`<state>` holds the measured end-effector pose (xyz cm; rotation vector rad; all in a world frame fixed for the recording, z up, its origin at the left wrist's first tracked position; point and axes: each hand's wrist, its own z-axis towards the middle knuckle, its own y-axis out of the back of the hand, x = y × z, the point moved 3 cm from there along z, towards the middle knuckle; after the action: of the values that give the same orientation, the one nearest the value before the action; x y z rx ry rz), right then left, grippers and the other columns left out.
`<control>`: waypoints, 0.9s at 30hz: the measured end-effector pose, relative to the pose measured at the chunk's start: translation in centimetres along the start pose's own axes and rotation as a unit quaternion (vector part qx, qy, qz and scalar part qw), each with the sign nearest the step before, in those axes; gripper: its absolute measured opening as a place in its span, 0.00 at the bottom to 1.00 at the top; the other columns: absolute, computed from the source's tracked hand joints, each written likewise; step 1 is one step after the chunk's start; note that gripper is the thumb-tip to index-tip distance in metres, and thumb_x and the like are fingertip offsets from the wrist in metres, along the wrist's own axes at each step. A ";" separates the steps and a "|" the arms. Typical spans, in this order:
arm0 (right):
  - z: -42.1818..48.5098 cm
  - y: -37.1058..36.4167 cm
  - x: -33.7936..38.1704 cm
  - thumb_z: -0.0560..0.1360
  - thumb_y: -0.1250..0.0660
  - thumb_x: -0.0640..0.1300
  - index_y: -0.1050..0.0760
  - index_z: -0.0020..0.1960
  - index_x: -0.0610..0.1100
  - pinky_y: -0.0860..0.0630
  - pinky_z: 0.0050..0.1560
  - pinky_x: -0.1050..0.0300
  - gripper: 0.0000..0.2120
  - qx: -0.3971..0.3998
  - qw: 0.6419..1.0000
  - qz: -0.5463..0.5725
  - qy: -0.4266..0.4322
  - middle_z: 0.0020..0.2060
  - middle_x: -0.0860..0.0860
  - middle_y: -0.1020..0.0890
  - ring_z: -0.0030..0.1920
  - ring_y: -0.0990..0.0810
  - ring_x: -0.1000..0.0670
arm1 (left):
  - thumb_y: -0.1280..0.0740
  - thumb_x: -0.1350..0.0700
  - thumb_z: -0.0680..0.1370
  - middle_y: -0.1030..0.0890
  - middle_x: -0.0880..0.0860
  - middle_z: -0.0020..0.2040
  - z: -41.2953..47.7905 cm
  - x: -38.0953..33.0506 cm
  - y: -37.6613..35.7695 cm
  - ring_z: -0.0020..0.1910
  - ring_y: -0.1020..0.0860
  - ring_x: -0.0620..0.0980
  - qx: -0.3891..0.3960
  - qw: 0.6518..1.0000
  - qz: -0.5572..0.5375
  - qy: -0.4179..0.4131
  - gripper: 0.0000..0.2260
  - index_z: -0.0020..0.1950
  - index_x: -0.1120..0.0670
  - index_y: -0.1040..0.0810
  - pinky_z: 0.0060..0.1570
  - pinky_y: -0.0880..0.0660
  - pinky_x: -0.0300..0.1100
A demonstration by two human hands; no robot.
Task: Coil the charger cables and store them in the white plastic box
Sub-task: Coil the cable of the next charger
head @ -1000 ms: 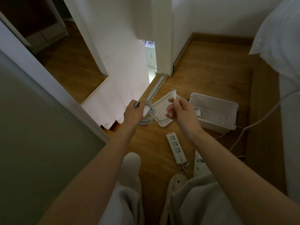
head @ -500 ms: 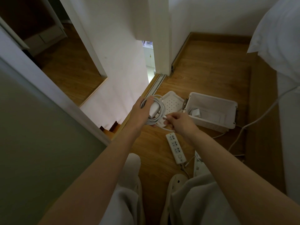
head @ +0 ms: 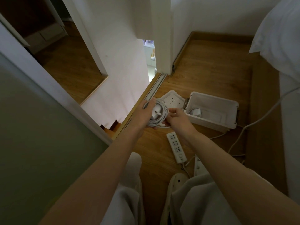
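White charger cable, wound in loops, held mid-frame above wooden floor, just left of white plastic box. Looks light, limp and springy; loops likely to slacken unless gripped across whole bundle. Plug brick in coil's middle is only stiff part. Left hand wraps fingers round coil's left side. Right hand appears to pinch loose cable end at coil's right edge. Both forearms stretched forward.

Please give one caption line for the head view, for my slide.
Left hand holds a coiled white charger cable; right hand pinches it, beside the open white plastic box.
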<state>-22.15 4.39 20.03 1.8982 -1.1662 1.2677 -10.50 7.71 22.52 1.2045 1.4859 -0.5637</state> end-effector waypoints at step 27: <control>-4.0 -1.1 3.4 0.81 0.45 0.42 0.36 0.49 0.46 0.27 0.35 0.68 0.02 -0.076 0.945 -0.175 0.266 0.46 0.47 0.23 0.45 0.23 0.51 | 0.43 0.51 0.82 0.28 0.49 0.40 2.2 2.4 -0.7 0.37 0.28 0.44 -0.048 0.990 0.129 -0.021 0.06 0.52 0.54 0.33 0.27 0.30 0.31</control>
<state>-22.31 6.95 24.74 1.4342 -0.5939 1.3269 -9.90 6.47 19.52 1.2768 1.2819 -0.3362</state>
